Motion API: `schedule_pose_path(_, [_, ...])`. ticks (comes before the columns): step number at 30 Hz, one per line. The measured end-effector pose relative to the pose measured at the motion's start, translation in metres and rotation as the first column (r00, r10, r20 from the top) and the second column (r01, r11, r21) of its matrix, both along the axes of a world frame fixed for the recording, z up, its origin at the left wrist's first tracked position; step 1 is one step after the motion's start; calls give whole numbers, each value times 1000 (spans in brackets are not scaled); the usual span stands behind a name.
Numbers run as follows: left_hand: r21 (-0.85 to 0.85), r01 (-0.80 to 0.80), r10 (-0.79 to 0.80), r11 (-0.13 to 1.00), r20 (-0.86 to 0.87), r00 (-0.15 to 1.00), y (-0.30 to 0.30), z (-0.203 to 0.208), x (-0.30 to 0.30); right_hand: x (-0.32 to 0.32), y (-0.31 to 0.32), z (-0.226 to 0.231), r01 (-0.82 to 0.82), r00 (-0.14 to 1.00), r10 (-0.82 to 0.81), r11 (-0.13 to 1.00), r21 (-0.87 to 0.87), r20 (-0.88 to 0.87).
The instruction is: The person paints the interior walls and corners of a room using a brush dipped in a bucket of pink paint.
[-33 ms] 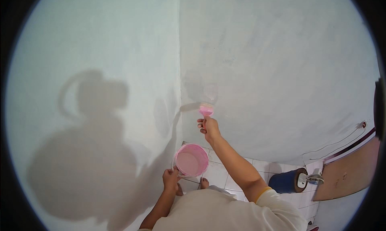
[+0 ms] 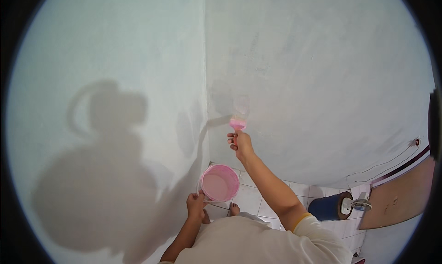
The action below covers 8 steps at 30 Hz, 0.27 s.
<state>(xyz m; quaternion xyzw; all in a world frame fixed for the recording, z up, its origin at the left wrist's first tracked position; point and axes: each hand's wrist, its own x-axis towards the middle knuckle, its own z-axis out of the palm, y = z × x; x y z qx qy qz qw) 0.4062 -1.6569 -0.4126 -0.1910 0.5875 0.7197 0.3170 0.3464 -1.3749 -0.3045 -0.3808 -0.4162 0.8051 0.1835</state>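
Note:
A paintbrush with pink on its ferrule and handle is gripped in my right hand, its pale bristles turned up against the right-hand wall. Around the bristle tips the wall has a faint damp-looking patch. Low on the left, my left hand is closed on the near left edge of a pink bucket, where a thin pale handle runs. Pinkish-white paint lies inside the bucket. Whether those fingers hold the handle alone or the rim too, I cannot tell.
The left wall meets the right one at a corner and carries my large shadow. Farther right on the tiled floor lies a blue cylinder with a small fan-like device. Beyond are a brown panel and a loose wire.
My right hand and the paintbrush have shifted very slightly to the right along the wall. My left hand and the bucket stay where they were.

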Motion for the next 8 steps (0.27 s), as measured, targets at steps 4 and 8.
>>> schedule_pose_path(4, [18,-8,8,1000,12,1000,-4,-2,2,-1,-21,52,32,992,3,963,269,-128])
schedule_pose_path(8, [46,-29,29,999,5,1000,-4,-12,0,-6,-38,33,-10,992,41,968,250,-120])
